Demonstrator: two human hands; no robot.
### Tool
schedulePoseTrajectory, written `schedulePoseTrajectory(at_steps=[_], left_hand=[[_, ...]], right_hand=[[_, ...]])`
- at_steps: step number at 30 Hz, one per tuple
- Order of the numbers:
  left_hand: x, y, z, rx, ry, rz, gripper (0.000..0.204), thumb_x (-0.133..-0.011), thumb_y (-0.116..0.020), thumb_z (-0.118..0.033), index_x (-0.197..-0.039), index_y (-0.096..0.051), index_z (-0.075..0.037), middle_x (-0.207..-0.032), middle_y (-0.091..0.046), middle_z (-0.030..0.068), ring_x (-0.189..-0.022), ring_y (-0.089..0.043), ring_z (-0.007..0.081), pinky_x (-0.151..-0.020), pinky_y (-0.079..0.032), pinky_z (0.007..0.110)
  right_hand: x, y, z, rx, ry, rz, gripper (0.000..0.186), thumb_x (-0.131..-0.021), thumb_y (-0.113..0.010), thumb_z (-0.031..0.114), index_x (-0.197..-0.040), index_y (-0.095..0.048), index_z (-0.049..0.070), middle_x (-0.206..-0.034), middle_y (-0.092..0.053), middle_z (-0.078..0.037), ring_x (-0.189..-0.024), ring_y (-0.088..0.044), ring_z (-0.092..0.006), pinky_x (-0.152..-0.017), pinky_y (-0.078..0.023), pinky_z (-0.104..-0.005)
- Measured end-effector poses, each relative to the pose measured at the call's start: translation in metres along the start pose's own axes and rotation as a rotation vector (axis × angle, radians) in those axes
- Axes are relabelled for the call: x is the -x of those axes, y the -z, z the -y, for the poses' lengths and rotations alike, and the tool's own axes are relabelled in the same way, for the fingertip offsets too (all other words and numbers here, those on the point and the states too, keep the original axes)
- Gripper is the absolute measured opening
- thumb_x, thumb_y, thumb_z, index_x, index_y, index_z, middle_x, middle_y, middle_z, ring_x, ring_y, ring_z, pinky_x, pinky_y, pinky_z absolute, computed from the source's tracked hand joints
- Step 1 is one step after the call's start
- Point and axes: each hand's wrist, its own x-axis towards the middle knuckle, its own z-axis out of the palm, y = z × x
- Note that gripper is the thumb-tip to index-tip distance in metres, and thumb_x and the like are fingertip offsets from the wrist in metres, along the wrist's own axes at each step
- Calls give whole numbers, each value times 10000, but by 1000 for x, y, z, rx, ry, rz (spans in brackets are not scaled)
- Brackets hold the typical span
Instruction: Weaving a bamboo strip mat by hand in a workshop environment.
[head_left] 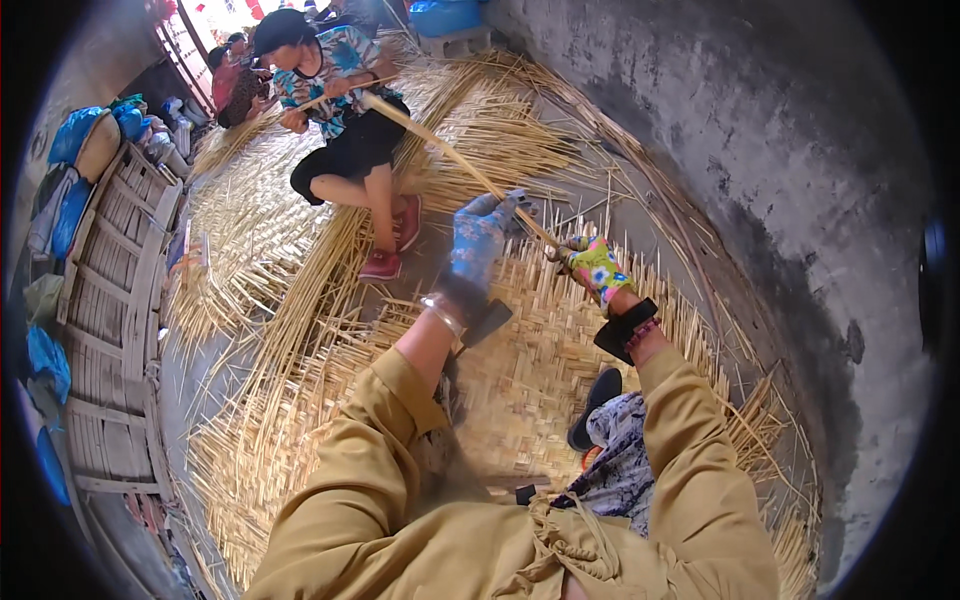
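Observation:
A long pale reed strip (447,150) runs slantwise from the co-worker's side toward me. My left hand (478,238), in a blue floral glove with grey fingers, is closed around it partway along. My right hand (594,266) wears a yellow-green floral glove and is closed at the strip's near end; its fingertips are partly hidden. Below both hands spreads a woven reed mat (525,385) in a criss-cross pattern, with loose strip ends sticking out along its edges. Dark bands circle both my wrists.
A co-worker (345,105) crouches ahead on the left, holding a thin strip over another woven mat (240,260). Loose reeds (500,130) lie in heaps beyond my hands. A grey wall (790,200) rises at right. Wooden slatted frames (110,300) and blue bags (70,215) line the left side.

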Motion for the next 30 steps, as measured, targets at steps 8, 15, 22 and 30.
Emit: schedulePoseTrajectory(at_steps=[8, 15, 22, 30], left_hand=[[32, -30, 13, 538, 190, 192, 123, -791, -550, -14, -908, -588, 2, -839, -627, 77, -700, -590, 167, -641, -493, 264], [11, 10, 8, 265, 155, -212, 150, -833, -526, -46, -974, -565, -12, -834, -608, 55, -707, -577, 163, -671, -486, 272], [7, 4, 26, 569, 101, -208, 106, -887, -460, -83, -935, -551, -58, -700, -519, 15, -613, -494, 116, -587, -439, 206], [44, -5, -81, 320, -561, -189, 150, -896, -471, -202, -925, -530, -67, -712, -543, 4, -574, -521, 116, -482, -429, 239]], right_hand=[[-5, -8, -29, 762, 922, -208, 214, -724, -560, 223, -905, -591, 112, -762, -621, -80, -702, -580, -267, -589, -454, -348], [35, -34, 12, 19, 233, 2, 161, -772, -537, 11, -884, -653, 7, -784, -664, -79, -695, -613, -132, -630, -471, -243], [24, -30, -6, -353, 75, -112, 123, -790, -541, 16, -873, -629, -5, -776, -649, -72, -621, -587, -105, -531, -467, -215], [2, -25, -43, -202, 53, -230, 94, -805, -552, 32, -839, -623, -19, -689, -623, -64, -592, -600, -133, -514, -494, -252]])
